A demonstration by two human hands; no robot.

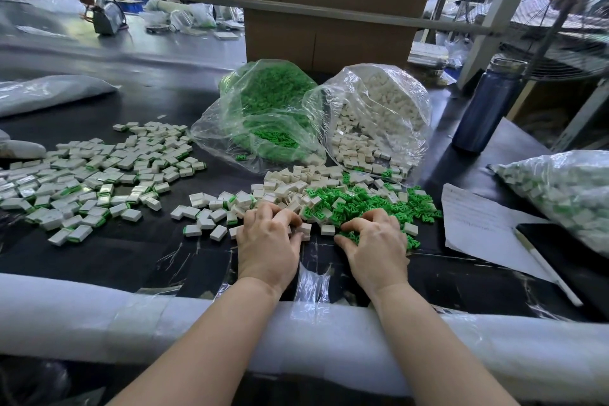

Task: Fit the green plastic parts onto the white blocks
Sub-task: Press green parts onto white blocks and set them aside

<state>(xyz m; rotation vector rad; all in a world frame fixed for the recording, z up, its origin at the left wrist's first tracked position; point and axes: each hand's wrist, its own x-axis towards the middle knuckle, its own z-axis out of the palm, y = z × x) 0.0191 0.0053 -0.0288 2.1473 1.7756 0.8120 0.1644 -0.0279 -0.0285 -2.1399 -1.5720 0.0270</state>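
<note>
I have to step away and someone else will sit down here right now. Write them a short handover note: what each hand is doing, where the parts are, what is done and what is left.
Left hand: fingers curled into the loose white blocks; whether it grips one cannot be told.
Right hand: fingers curled into the loose green parts; grip likewise unclear.
Stock: green parts bag and white blocks bag lie open behind the piles.
Done: finished blocks with green fitted are spread on the left of the table; a filled bag sits at the right.
Left: the loose piles and both open bags.
</note>
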